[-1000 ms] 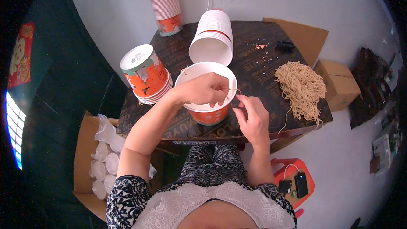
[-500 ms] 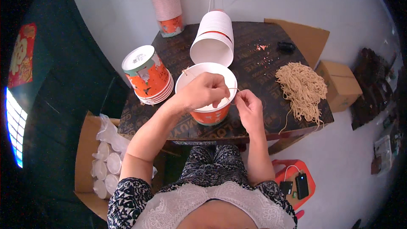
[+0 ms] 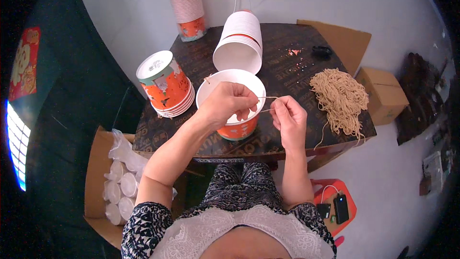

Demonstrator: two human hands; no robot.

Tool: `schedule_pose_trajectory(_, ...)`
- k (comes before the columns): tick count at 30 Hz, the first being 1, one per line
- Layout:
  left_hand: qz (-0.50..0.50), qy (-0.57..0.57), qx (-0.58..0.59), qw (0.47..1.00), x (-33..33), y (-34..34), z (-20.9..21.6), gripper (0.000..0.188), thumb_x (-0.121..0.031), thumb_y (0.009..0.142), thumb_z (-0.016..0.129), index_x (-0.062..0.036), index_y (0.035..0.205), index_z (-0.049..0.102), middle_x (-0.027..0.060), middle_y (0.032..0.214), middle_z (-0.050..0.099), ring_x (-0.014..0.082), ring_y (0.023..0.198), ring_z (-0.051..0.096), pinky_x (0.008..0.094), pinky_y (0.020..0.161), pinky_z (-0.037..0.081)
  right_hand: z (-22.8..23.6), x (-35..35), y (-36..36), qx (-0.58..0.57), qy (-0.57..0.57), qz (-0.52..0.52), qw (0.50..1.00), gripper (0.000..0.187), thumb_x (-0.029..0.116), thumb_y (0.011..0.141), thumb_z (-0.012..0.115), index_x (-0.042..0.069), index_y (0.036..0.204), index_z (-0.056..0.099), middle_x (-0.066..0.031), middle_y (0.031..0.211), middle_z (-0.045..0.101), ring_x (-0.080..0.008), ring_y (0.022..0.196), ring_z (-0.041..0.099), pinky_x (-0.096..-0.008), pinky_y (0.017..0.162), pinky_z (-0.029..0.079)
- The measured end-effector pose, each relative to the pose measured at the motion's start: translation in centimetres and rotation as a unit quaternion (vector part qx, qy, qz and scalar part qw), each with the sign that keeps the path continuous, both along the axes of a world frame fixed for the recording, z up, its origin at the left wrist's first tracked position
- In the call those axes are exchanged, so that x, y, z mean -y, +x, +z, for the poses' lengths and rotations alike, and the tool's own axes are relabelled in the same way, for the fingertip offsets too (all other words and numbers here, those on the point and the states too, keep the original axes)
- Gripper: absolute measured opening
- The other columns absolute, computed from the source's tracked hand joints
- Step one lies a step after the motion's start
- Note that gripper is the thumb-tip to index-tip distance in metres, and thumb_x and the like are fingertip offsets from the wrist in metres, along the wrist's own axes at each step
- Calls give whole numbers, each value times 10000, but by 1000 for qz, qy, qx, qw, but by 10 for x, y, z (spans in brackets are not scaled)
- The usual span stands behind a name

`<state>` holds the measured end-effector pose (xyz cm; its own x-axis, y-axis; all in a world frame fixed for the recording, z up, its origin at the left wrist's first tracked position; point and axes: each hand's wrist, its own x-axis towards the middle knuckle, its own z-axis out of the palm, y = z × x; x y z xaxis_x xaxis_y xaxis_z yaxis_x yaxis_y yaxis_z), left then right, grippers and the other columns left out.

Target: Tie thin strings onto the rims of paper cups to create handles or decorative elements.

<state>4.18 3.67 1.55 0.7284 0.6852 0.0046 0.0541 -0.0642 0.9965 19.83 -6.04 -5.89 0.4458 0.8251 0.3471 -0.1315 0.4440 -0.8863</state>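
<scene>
An orange paper bucket with a white inside stands upright near the table's front edge. My left hand is over its mouth, fingers pinched on a thin tan string. The string runs across to my right hand, which pinches it just outside the bucket's right rim. A strand also shows lower down between the two hands. On the bucket's left rim sits a small knot of string. My left hand hides part of the bucket's inside and front wall.
Left of the bucket stands an upside-down stack of orange buckets. Behind lies a stack of white-mouthed buckets; a tall wrapped stack rises farther back. A heap of tan strings lies right. Below left is a carton with round white-lidded tubs.
My right hand has moved a little right and up from the rim, turning, and the string between my hands looks more stretched. My left hand has shifted slightly at the rim.
</scene>
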Motion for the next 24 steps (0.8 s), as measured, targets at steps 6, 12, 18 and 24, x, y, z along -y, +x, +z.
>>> schedule_pose_trajectory(6,-27,11,-16,999,-2,0,-2,90,-41,840,659,45,856,682,69,744,662,100,583,564,239,526,442,27,-3,1,93,46,-11,995,126,118,938,648,-4,909,657,21,752,582,-38,643,493,-190,568,379)
schedule_pose_trajectory(12,-50,33,-30,998,4,6,3,58,-13,808,669,41,830,672,49,720,635,94,589,555,234,542,435,41,-21,6,281,110,-73,951,99,69,822,741,17,905,731,-59,893,608,-172,846,582,-291,737,473)
schedule_pose_trajectory(18,-53,53,-40,996,-4,7,-6,42,-16,805,677,23,799,661,36,710,627,91,613,562,232,546,431,43,-30,7,374,140,-95,912,104,26,833,692,-5,927,724,-66,974,587,-159,897,572,-270,742,465)
schedule_pose_trajectory(24,-61,27,-14,998,-2,8,-1,54,-31,819,678,18,805,658,38,730,629,93,628,566,227,555,441,21,-8,24,333,73,-75,937,87,74,911,609,6,937,657,-108,1027,586,-256,990,564,-346,856,462)
